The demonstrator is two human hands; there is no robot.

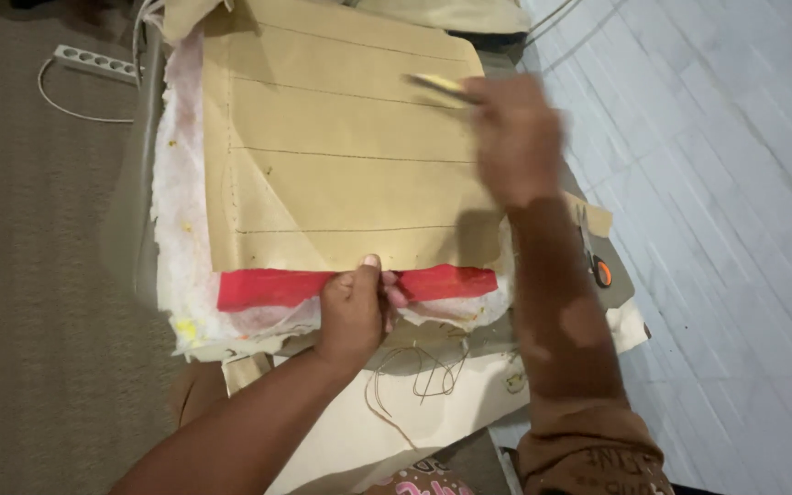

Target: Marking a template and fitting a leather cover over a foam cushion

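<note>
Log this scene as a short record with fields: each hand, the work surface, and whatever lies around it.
left hand: pinches the near edge of the tan stitched panel, thumb on top, at the red strip
right hand: blurred, over the panel's far right, holds a thin yellowish tool
panel: tan, with rows of stitching, lying on white padding
scissors: orange-handled, right of the forearm
loose thread: on the sheet below the left hand
power strip: on the carpet, far left
</note>
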